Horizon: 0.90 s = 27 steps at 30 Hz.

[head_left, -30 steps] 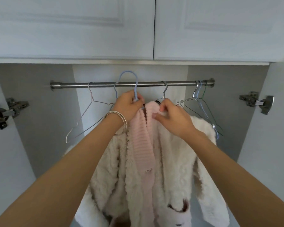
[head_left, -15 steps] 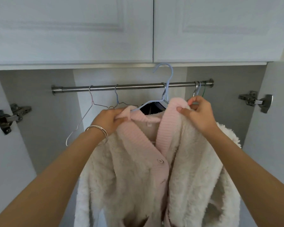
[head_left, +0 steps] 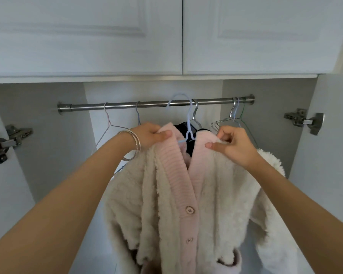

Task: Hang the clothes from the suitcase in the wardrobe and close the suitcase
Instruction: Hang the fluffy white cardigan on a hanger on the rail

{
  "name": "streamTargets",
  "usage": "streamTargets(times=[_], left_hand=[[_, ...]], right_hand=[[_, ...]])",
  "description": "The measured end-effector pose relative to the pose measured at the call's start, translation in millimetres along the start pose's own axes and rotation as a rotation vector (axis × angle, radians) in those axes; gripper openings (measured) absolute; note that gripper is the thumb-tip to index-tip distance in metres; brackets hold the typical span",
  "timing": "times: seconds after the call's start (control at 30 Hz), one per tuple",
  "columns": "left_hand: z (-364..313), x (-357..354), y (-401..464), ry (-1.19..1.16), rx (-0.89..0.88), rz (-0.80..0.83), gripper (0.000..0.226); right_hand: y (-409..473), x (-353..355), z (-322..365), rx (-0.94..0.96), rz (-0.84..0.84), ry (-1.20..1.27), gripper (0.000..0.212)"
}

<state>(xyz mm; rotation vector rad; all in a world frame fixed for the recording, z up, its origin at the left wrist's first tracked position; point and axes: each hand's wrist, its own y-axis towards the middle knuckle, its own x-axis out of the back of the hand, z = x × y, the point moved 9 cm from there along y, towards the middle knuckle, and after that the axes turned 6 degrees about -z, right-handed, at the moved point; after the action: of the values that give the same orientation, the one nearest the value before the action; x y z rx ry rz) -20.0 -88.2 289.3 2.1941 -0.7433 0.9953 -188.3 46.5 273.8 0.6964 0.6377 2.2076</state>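
Hanging from a blue hanger, the fleece cardigan is held up in front of the open wardrobe. The hanger's hook sits at the rod, looped over it as far as the view shows. The left hand has its grip closed on the left side of the pink ribbed collar, thumb on top; bangles circle that wrist. The right hand pinches the right shoulder edge of the collar between thumb and curled fingers. Behind the cardigan a dark garment hangs on a grey hanger. Bare wire hangers hang left on the rod, with more bunched at its right end. Door hinges show on both sides.
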Motion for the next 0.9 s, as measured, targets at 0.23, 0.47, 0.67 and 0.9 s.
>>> streamTargets(times=[0.23, 0.47, 0.67, 0.9], left_hand=[[25, -12, -4, 0.124, 0.132, -0.070, 0.060], [4, -27, -6, -0.111, 0.005, -0.096, 0.050], [8, -9, -3, -0.229, 0.026, -0.251, 0.056], [9, -18, 1, -0.200, -0.021, -0.222, 0.051]], right_hand=[[-5, 31, -34, -0.160, -0.180, 0.145, 0.034], [-3, 29, -39, -0.157, -0.156, 0.087, 0.035], [-4, 46, -53, -0.140, -0.049, -0.127, 0.031], [-25, 68, -73, -0.306, -0.058, -0.177, 0.046]])
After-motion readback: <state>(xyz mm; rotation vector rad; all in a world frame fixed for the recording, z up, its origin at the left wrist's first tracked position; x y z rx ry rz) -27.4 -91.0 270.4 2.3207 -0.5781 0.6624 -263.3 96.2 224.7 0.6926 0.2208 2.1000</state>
